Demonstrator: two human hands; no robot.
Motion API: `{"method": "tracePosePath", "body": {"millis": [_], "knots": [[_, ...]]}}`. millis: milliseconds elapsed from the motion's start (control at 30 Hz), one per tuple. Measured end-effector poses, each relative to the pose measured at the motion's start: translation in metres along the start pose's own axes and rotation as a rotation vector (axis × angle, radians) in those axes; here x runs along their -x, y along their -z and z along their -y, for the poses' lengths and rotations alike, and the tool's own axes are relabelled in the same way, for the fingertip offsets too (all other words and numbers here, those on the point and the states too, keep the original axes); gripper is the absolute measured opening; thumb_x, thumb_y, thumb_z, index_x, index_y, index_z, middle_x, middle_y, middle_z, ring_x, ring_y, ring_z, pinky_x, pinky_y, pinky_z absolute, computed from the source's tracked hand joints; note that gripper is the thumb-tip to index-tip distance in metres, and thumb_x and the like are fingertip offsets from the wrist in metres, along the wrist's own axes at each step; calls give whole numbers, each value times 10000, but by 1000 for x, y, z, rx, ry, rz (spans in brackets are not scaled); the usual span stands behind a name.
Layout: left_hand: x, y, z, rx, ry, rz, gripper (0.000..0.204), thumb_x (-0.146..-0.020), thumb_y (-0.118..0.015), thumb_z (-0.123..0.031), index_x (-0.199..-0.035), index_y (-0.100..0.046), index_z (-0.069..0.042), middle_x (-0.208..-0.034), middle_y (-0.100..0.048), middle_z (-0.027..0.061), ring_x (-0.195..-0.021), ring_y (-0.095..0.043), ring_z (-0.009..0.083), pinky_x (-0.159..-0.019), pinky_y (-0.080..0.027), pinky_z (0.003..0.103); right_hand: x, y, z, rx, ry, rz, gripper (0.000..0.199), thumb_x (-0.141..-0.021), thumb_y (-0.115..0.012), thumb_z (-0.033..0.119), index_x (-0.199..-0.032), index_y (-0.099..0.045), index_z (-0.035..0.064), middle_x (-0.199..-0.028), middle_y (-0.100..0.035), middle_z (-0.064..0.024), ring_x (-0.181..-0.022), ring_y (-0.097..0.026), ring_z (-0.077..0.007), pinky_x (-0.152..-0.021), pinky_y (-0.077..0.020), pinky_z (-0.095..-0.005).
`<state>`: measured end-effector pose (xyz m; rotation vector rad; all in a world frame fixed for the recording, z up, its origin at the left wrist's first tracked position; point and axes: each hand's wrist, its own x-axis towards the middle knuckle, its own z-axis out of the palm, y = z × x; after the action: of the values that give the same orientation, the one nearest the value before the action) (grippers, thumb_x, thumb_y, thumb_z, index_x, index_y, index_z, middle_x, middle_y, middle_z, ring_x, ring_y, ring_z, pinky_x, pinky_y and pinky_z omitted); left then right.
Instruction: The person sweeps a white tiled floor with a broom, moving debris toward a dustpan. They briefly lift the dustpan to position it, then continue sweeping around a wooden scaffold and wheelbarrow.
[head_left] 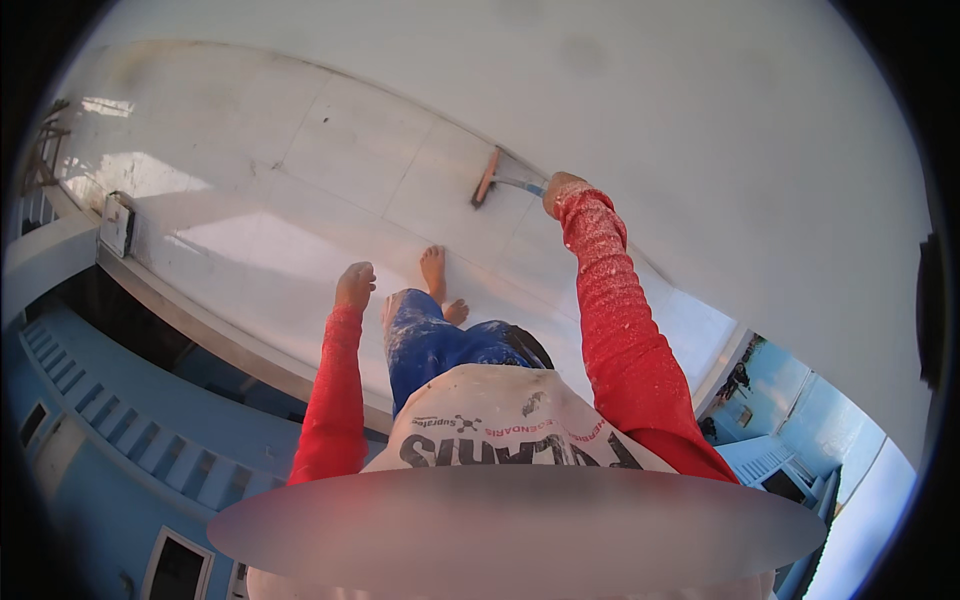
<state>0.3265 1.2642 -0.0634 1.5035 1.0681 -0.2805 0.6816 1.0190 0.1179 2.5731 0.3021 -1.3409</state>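
My right hand (563,192) reaches far out to the wall base, its fingers wrapped round the grey-blue handle of a T-shaped brush (487,178). The brush has an orange head with a dark edge, and its head rests on the pale floor (340,150) close to where the white wall (700,140) begins. My left hand (355,287) hangs over the floor beside my left leg, loosely curled with nothing seen in it. Both red sleeves show; white powder coats the right one.
My bare feet (433,272) stand on the floor. A low ledge (200,315) runs along the left side, with a blue building (150,430) below it. At the ledge's far end is a small white box-like object (117,225). Another drop with blue walls (790,400) lies at right.
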Motion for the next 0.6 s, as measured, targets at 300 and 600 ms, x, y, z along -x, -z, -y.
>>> {"method": "tracePosePath", "body": {"millis": [300,600], "knots": [[22,11,28,55,80,-171,406,-943,-535,-328,-1173,-599,0,-891,-695,129,-706,-669,175,-572,-501,286,-36,-106,-89,-398,233,-151,384,-948,-512,376,-1229,-594,127,-1176,-643,-169,-1111,-596,-360,-934,-459,-437],[260,-28,207,-777,353,-35,357,-860,-541,-280,-1039,-691,-10,-1090,-660,230,-1035,-617,396,-920,-474,446,-13,-257,-353,-136,-177,-6,352,-973,-420,460,-1117,-567,173,-880,-685,-222,-875,-655,-438,-765,-508,-536]]}}
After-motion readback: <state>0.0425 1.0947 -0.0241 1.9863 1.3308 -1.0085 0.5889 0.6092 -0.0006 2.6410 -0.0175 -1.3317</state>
